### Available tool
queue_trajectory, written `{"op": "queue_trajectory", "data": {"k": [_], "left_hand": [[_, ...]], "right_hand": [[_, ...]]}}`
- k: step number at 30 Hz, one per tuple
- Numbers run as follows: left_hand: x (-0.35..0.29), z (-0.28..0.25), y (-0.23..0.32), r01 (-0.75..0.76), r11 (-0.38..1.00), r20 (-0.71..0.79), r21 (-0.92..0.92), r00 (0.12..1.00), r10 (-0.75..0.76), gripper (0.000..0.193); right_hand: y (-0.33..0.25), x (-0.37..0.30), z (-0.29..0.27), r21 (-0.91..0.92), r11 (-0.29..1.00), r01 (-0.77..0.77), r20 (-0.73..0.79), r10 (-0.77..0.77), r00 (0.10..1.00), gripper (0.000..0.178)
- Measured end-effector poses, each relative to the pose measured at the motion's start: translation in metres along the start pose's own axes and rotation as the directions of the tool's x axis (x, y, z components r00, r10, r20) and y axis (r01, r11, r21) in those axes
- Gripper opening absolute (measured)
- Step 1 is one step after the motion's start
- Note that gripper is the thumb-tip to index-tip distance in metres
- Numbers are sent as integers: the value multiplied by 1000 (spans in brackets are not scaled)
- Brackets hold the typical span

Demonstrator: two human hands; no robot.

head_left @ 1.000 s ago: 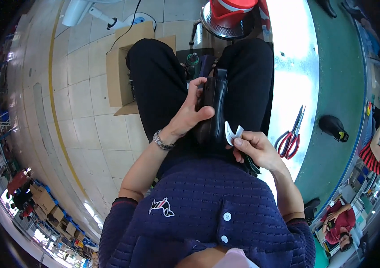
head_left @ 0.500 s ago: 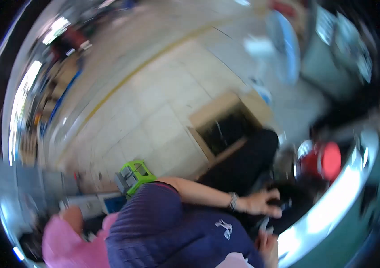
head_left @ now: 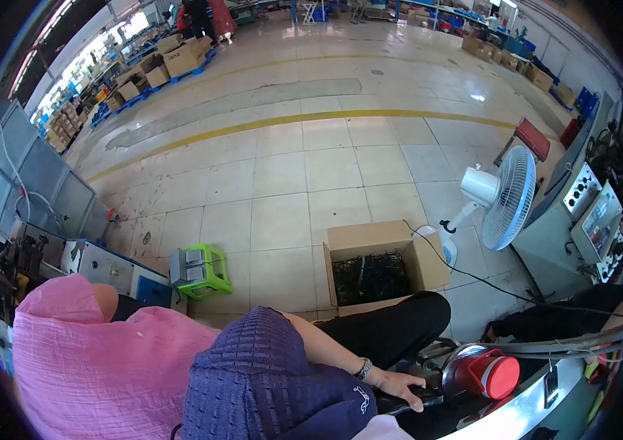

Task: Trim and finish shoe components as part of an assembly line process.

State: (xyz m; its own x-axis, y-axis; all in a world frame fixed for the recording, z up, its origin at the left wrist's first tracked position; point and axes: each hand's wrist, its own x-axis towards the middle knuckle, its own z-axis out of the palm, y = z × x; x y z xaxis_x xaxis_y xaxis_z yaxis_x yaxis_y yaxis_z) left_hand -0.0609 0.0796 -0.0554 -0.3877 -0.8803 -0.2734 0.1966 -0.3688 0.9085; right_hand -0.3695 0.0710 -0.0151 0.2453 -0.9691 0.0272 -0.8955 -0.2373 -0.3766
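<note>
My left hand (head_left: 397, 386), with a bracelet or watch at its wrist, reaches out of a navy sleeve (head_left: 249, 359) toward the lower right. Its fingers look spread and lie on a dark part (head_left: 429, 400) among machine parts; what is under the palm is hidden. Just right of the hand sits a red drum-shaped thing (head_left: 500, 377) beside a round metal rim (head_left: 465, 367). My black-trousered leg (head_left: 407, 323) stretches out beyond the forearm. My right hand is out of view.
An open cardboard box (head_left: 367, 231) holding dark, tangled strands stands past my leg. Nearby are a green and grey step stool (head_left: 205, 270) and a white fan (head_left: 509, 198). A co-worker in pink (head_left: 106, 359) is at the left. A cable (head_left: 487, 282) runs toward the right.
The view has swung up and away, showing more floor, and is sharper. My left hand has settled lower on the dark part. My right hand, holding something pale earlier, has left the view.
</note>
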Motion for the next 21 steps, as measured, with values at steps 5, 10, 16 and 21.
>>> {"op": "queue_trajectory", "data": {"k": [5, 10, 16, 21], "left_hand": [[-3, -8, 12, -59, 995, -5, -76, 998, 58, 70], [-9, -19, 48, -72, 967, 120, -243, 987, 103, 78], [-17, -16, 79, 36, 739, 70, -672, 997, 15, 87], [-11, -12, 74, 20, 683, -26, -730, 998, -58, 107]], "right_hand": [[-23, -5, -29, -55, 778, 626, -328, -606, 724, 40], [-69, -12, -43, 131, 920, 369, -66, -364, 929, 56], [-120, -10, -40, 602, 797, 40, 278, -257, 925, 66], [-140, -12, -23, 769, 637, 54, -14, -68, 998, 39]]}}
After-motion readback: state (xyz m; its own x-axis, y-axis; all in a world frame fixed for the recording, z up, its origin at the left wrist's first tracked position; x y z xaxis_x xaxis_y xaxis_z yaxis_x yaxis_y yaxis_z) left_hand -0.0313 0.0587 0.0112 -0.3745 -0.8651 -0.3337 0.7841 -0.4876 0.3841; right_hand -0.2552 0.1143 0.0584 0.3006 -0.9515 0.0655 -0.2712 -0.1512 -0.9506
